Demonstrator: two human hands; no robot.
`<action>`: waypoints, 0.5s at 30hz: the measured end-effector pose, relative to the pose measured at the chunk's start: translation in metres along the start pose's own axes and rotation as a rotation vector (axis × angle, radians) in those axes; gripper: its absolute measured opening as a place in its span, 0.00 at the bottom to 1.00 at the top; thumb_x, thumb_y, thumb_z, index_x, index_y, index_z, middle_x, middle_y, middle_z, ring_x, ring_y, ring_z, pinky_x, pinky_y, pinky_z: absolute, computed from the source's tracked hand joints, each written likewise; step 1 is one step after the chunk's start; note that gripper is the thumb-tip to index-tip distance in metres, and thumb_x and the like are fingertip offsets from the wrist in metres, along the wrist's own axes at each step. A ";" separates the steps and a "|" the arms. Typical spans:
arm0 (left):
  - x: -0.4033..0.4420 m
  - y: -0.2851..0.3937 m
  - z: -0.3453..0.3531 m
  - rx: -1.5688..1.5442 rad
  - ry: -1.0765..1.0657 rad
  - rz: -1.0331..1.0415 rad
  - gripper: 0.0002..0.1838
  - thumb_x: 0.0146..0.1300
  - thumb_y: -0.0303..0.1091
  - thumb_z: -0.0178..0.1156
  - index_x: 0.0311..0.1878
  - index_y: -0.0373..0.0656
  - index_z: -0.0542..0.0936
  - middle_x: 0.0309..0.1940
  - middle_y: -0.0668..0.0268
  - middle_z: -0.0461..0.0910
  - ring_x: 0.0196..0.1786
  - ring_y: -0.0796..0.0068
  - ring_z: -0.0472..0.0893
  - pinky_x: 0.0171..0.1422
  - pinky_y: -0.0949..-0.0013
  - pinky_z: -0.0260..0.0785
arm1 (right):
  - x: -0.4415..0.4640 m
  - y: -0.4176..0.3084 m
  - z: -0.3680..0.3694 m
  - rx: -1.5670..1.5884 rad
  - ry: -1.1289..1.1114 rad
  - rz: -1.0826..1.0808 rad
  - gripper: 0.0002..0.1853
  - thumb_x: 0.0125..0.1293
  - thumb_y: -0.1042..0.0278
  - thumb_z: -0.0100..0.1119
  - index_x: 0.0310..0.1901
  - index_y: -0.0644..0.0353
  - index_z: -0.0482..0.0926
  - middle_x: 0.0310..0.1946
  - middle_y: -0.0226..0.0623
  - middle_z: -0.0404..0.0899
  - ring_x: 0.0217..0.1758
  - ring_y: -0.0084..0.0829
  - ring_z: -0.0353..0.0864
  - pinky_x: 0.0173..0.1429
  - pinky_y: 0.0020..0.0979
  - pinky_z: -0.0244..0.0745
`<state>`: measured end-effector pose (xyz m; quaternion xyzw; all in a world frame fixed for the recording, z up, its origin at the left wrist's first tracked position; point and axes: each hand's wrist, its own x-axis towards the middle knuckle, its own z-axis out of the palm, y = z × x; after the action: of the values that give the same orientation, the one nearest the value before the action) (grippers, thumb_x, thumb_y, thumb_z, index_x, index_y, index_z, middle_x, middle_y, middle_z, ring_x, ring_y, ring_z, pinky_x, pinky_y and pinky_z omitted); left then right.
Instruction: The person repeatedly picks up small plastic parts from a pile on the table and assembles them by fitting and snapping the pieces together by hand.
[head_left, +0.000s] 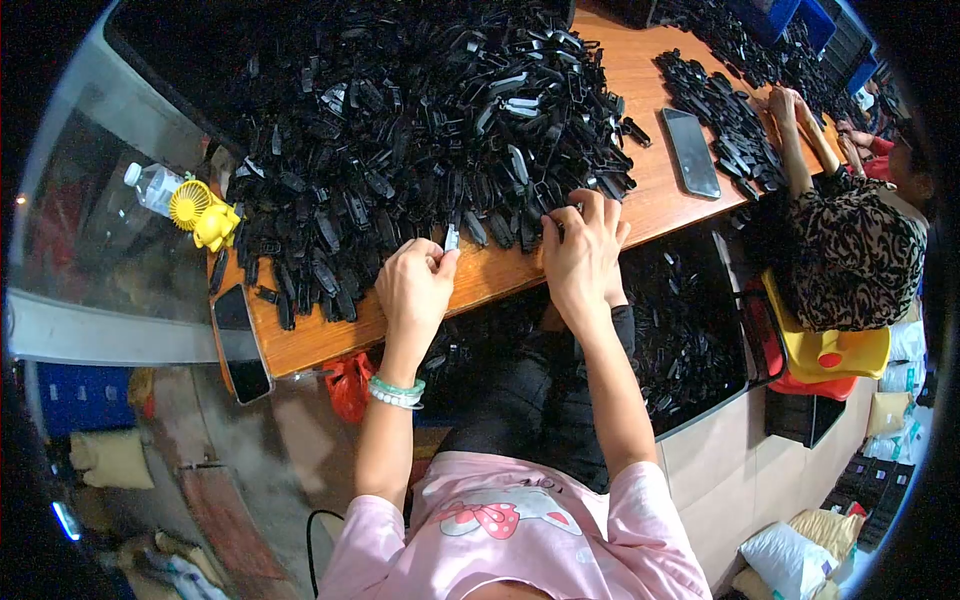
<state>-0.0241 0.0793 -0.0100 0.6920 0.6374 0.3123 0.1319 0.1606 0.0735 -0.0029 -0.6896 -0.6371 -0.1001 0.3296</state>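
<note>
A large heap of small black plastic clip-like pieces (400, 150) covers most of the wooden table (490, 270) before me. My left hand (412, 285), wearing a pale green and white bracelet (396, 392), is at the heap's near edge. Its thumb and index finger pinch one small clip-like plastic piece (452, 238) that looks light in the glare. To the right, my right hand (583, 255) reaches over the heap's edge with bent fingers held apart. Its fingertips touch or hover just above some black pieces; I see nothing held in it.
A phone (690, 152) lies right, beside a smaller pile (715, 115). Another phone (242, 343), a yellow fan (205, 213) and a bottle (155, 187) are at left. More pieces fill a bin (685, 340) below. A co-worker (855, 250) sits at right near a yellow stool (830, 345).
</note>
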 end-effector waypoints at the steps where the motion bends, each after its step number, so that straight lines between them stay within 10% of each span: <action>1: -0.003 -0.002 -0.001 -0.061 0.010 -0.010 0.09 0.54 0.32 0.66 0.25 0.38 0.79 0.21 0.60 0.78 0.21 0.70 0.76 0.26 0.68 0.67 | -0.001 0.000 0.000 0.047 0.041 -0.006 0.05 0.50 0.68 0.64 0.28 0.59 0.81 0.45 0.36 0.73 0.51 0.40 0.67 0.50 0.39 0.59; 6: -0.022 -0.012 0.000 -0.186 0.086 0.082 0.08 0.54 0.25 0.65 0.26 0.36 0.74 0.20 0.66 0.73 0.19 0.80 0.71 0.23 0.75 0.63 | -0.008 -0.003 0.003 0.200 0.141 -0.042 0.04 0.50 0.73 0.65 0.28 0.60 0.80 0.45 0.37 0.75 0.50 0.39 0.70 0.50 0.38 0.64; 10: -0.035 -0.012 -0.001 -0.251 0.069 -0.014 0.08 0.55 0.26 0.63 0.32 0.37 0.72 0.22 0.60 0.74 0.18 0.68 0.73 0.26 0.65 0.65 | -0.027 -0.014 0.009 0.715 0.012 0.023 0.06 0.51 0.79 0.64 0.31 0.64 0.77 0.33 0.43 0.76 0.34 0.45 0.77 0.39 0.35 0.74; 15: -0.041 -0.015 -0.004 -0.311 0.095 -0.040 0.09 0.58 0.25 0.59 0.41 0.39 0.70 0.22 0.63 0.73 0.17 0.71 0.72 0.25 0.67 0.64 | -0.057 -0.040 0.016 1.262 -0.330 0.436 0.23 0.58 0.77 0.62 0.55 0.63 0.67 0.37 0.42 0.79 0.36 0.26 0.82 0.38 0.27 0.79</action>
<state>-0.0383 0.0414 -0.0265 0.6349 0.6004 0.4368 0.2136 0.1087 0.0350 -0.0334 -0.4844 -0.4618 0.4650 0.5795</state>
